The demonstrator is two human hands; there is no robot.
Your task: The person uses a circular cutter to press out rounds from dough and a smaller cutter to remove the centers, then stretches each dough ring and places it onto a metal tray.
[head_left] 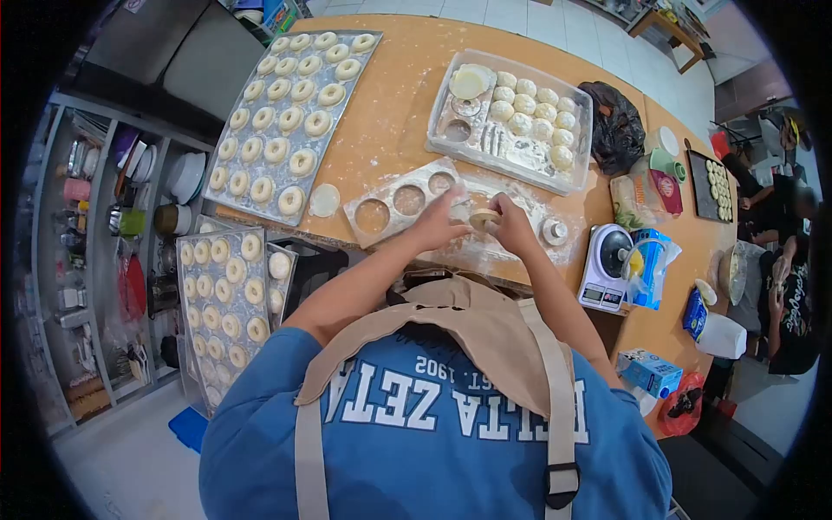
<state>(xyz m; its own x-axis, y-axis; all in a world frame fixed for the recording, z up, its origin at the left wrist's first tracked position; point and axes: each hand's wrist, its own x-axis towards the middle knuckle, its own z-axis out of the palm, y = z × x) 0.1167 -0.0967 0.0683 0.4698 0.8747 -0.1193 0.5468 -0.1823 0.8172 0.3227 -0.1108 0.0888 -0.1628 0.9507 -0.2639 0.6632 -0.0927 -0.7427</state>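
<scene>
My left hand (440, 222) is beside the right end of a floured wooden board (390, 212) with round holes. Its fingers are curled and partly blurred near something pale that I cannot make out. My right hand (511, 227) pinches a small pale ring (483, 219), apparently dough, just right of the left hand. Both hands are above the floured near edge of the table. A small round white cutter (554, 230) stands right of my right hand. Left of the board lies a flat dough disc (325, 200).
Beyond my hands, a clear plastic tub (568, 184) holds dough balls. Trays of dough rings, one on the table (340, 130) and one lower (264, 290), are at left. A kitchen scale (598, 295), a black bag (617, 130) and packages stand right. Another person (784, 286) is far right.
</scene>
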